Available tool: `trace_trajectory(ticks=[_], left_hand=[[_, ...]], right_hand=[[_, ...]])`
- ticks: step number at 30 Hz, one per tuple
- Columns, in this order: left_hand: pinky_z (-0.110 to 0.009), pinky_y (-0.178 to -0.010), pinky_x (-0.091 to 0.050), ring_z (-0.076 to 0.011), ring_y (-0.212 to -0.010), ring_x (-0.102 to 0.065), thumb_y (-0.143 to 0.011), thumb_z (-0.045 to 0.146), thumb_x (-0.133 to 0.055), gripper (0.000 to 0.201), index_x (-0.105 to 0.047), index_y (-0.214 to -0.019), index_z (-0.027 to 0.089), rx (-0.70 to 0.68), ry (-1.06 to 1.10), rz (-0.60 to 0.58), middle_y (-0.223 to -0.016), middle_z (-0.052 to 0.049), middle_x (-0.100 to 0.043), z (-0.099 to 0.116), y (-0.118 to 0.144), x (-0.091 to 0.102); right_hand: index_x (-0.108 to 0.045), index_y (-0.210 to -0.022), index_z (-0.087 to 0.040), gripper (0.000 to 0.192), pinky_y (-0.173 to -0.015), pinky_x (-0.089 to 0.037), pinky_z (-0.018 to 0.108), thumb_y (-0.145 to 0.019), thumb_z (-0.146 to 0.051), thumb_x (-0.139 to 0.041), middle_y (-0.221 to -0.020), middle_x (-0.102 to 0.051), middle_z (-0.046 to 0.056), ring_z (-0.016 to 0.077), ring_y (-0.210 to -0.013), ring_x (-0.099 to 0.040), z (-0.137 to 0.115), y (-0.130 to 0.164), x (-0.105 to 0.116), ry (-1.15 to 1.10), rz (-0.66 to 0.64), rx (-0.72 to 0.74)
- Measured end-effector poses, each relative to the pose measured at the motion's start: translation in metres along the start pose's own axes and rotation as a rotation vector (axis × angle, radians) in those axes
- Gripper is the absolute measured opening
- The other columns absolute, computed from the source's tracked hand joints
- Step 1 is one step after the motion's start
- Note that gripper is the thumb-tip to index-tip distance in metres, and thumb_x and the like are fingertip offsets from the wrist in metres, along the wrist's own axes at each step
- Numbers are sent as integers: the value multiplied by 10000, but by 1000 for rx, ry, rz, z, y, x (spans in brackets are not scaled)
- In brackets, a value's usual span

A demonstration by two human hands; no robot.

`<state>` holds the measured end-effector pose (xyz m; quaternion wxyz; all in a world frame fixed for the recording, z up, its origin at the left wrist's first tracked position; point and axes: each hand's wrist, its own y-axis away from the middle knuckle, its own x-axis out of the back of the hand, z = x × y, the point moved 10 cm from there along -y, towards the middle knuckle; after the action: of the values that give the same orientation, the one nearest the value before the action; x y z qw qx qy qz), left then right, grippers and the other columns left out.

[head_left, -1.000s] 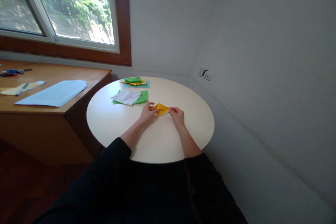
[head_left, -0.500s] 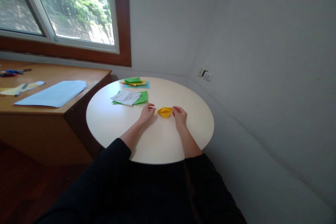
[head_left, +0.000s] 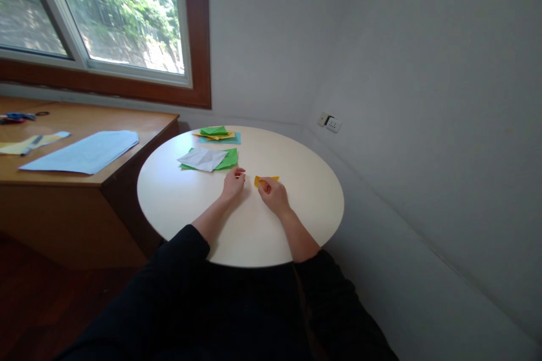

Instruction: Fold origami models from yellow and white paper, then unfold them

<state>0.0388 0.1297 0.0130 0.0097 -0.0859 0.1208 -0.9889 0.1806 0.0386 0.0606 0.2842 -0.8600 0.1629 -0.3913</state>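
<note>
A small folded yellow paper [head_left: 266,179] lies on the round white table [head_left: 296,214]. My right hand [head_left: 273,194] rests on top of it, fingers pressing it down and hiding most of it. My left hand [head_left: 234,182] sits on the table just left of the paper, fingers loosely curled, holding nothing. A white sheet on green paper [head_left: 207,159] lies a little beyond my left hand.
A stack of green, yellow and teal papers [head_left: 218,133] sits at the table's far edge. A wooden desk [head_left: 84,172] with a blue sheet [head_left: 82,150] stands to the left under a window. Grey walls and a socket [head_left: 329,122] close the right side.
My left hand has let go of the yellow paper and drawn back to the left. My right hand has moved left over the paper, which now lies flatter on the table.
</note>
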Motion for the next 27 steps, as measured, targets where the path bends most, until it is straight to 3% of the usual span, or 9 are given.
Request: trace_trajectory(ticks=[4, 10, 16, 23, 27], left_hand=[[-294, -684, -474, -133, -667, -567, -722, 148, -468, 156, -575, -834, 141, -44, 10, 33, -792, -49, -601, 2, -1, 4], [-308, -693, -476, -143, -681, -572, -719, 150, -463, 170, -586, -836, 135, -51, 5, 64, -790, -57, -610, 1, -2, 6], [-287, -684, -477, -137, -668, -578, -712, 148, -487, 190, -627, -840, 139, -41, 7, 50, -792, -59, -640, -1, -3, 5], [-264, -675, -476, -137, -688, -592, -683, 145, -553, 236, -669, -889, 147, -103, -69, -122, -903, -78, -679, 9, 5, -14], [-263, -667, -482, -147, -693, -602, -687, 156, -555, 211, -679, -857, 138, -147, -135, -179, -839, -78, -690, 16, 11, -21]], right_hand=[[-647, -937, -190, 226, -812, -416, 316, -767, -209, -500, -895, -586, 73, 195, -877, -509, -32, 5, -13, 246, -107, 223], [-587, -1098, -196, 349, -898, -356, 368, -754, -246, -556, -1172, -478, 97, 240, -1032, -416, -35, 7, -21, 384, -174, 230], [-378, -1302, -134, 510, -869, -346, 354, -817, -245, -492, -1090, -531, 122, 238, -980, -430, -20, 3, -27, 493, -201, 107], [-492, -1205, -177, 376, -830, -317, 344, -834, -148, -434, -1062, -582, 89, 223, -971, -463, -13, 3, -30, 494, -223, 84], [-524, -1175, -187, 359, -789, -315, 339, -841, -124, -411, -1037, -611, 88, 222, -963, -480, -13, 3, -31, 465, -233, 100]])
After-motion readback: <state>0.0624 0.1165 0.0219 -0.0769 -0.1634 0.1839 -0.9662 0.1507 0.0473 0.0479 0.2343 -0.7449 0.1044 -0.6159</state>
